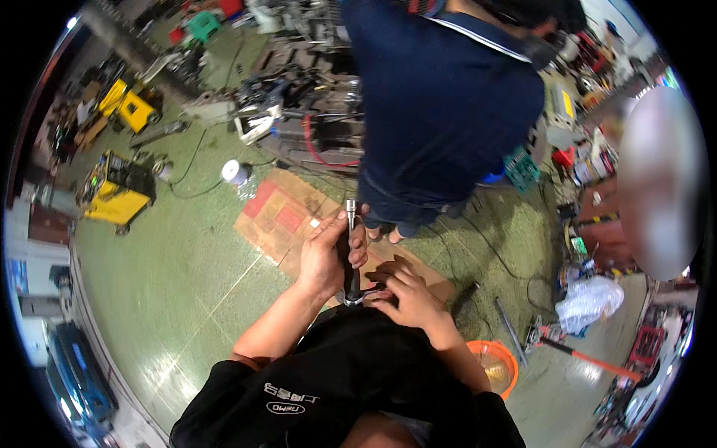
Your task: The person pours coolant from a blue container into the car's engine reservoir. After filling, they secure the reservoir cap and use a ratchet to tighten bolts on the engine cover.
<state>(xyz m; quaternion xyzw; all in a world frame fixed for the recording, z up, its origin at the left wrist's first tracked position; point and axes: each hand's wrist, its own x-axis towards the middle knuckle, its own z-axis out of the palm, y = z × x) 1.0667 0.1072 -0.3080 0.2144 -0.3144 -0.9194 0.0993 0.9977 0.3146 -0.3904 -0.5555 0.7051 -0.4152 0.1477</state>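
My left hand (320, 257) is wrapped round an upright bar-like tool with a chrome socket (351, 210) at its far end. Dark metal shows along the tool's lower shaft (352, 282), close to my chest. A shiny rounded metal piece (349, 300) sits at its near end, partly against my black shirt. Beside that end, my right hand (407, 297) has its fingers bent over and its thumb below. Something dark and slim lies between them; its kind is hard to make out.
Flattened cardboard (280, 216) lies on the green floor ahead. A person in dark blue (448, 112) bends over a parts-laden area close in front. An orange bucket (511, 366), a long-handled jack (556, 343) and cables are at right. Yellow machines (119, 190) stand left.
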